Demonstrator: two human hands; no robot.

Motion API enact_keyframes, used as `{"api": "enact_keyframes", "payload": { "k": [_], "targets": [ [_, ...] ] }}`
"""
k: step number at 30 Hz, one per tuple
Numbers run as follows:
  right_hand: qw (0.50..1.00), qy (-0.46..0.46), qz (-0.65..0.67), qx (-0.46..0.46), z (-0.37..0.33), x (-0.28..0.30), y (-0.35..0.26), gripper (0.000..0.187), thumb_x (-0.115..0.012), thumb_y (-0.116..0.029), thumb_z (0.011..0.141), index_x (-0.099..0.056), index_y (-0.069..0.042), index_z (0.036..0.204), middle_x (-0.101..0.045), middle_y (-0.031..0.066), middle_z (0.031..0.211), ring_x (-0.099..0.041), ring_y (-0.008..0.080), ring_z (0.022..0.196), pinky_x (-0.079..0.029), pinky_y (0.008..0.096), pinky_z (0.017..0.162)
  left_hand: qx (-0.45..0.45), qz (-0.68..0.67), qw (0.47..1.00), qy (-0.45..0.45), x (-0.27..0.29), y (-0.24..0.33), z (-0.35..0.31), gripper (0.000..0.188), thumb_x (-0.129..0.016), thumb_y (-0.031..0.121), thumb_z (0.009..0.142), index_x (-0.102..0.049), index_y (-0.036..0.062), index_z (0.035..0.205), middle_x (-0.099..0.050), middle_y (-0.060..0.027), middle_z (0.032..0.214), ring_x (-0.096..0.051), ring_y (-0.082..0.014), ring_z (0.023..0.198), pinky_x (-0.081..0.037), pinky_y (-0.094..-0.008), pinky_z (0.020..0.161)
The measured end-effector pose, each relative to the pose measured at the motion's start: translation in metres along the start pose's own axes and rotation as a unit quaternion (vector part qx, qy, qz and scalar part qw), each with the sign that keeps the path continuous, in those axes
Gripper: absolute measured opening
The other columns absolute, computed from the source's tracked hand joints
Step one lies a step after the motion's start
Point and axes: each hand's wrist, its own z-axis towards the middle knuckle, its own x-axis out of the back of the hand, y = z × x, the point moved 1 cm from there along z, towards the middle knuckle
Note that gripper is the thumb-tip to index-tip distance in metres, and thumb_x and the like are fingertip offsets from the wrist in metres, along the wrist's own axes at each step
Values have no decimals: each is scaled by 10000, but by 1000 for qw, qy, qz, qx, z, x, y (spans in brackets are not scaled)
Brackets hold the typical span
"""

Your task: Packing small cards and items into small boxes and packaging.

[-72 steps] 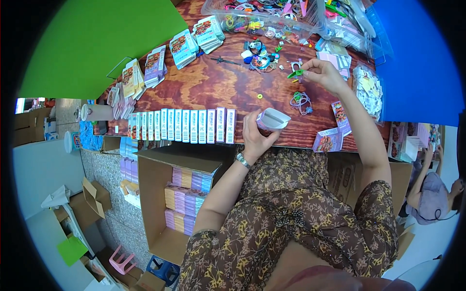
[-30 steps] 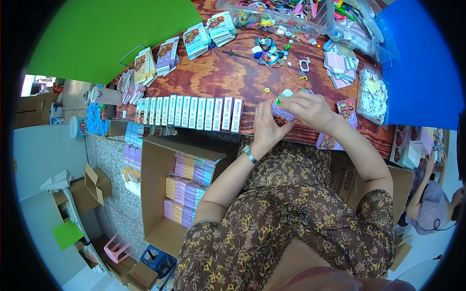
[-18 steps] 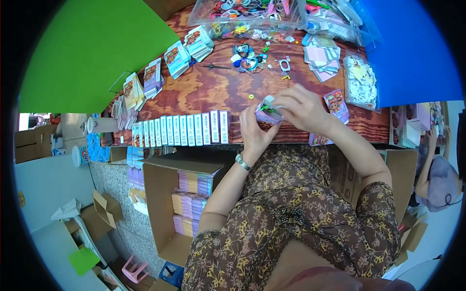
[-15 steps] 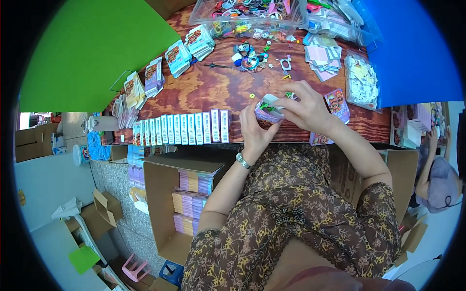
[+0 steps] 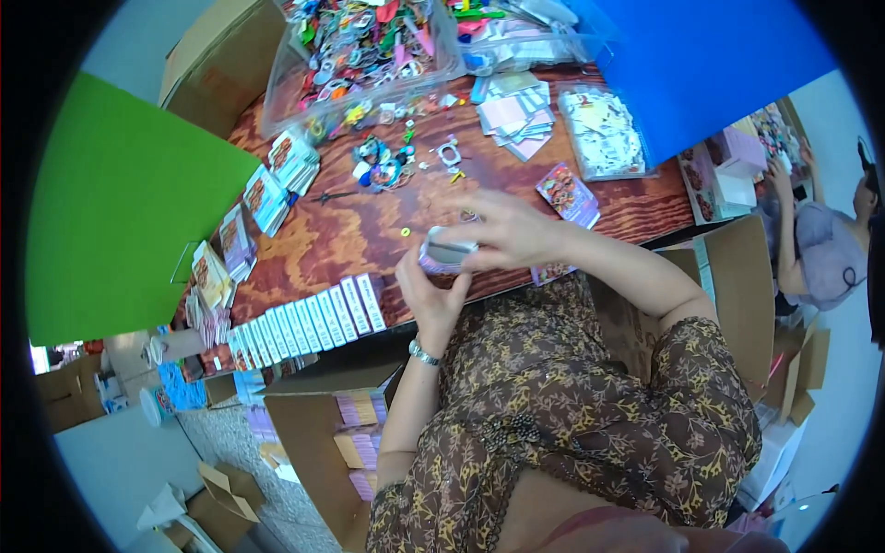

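My left hand (image 5: 426, 297) is closed around a small purple printed box (image 5: 437, 264) above the table's near edge. The box stands with its top end open toward me, pale inside with a dark interior. My right hand (image 5: 516, 230) hovers over it, fingers apart and slightly blurred. Its lower fingertips touch or nearly touch the box's right rim; I see nothing held there. Just beyond the box lies a small yellow ring (image 5: 406, 232). A purple illustrated packet (image 5: 567, 195) lies to the right of my right hand.
A row of upright small boxes (image 5: 304, 323) stands along the near left edge. Card stacks (image 5: 267, 198) lie beyond it. At the back sit a clear bin (image 5: 369, 92) of colourful trinkets, loose cards (image 5: 516, 115) and a bag of white pieces (image 5: 604, 134). Another person (image 5: 825, 244) works at far right.
The whole view has turned, so the table looks tilted. My right fingers have lifted and spread from the box's mouth. Green pieces seen inside the box before no longer show.
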Motion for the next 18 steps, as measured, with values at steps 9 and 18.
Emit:
{"api": "enact_keyframes", "payload": {
  "k": [9, 18],
  "targets": [
    [876, 165, -208, -402, -127, 124, 167, 232, -694, -161, 917, -718, -76, 1132, -730, 146, 1029, -713, 315, 885, -560, 409, 795, 31, -2, 999, -19, -8, -9, -6, 777, -904, 204, 705, -501, -37, 1323, -568, -203, 1175, -563, -385, 1084, -478, -463, 911],
    [857, 30, -316, -406, -138, 110, 194, 158, -689, -218, 912, -713, -126, 1039, -702, 101, 1058, -666, 320, 1012, -545, 451, 854, 44, 4, 998, -33, -8, -7, -9, 775, -906, 201, 700, -498, -38, 1314, -564, -207, 1186, -564, -388, 1090, -480, -469, 915]
  ]
}}
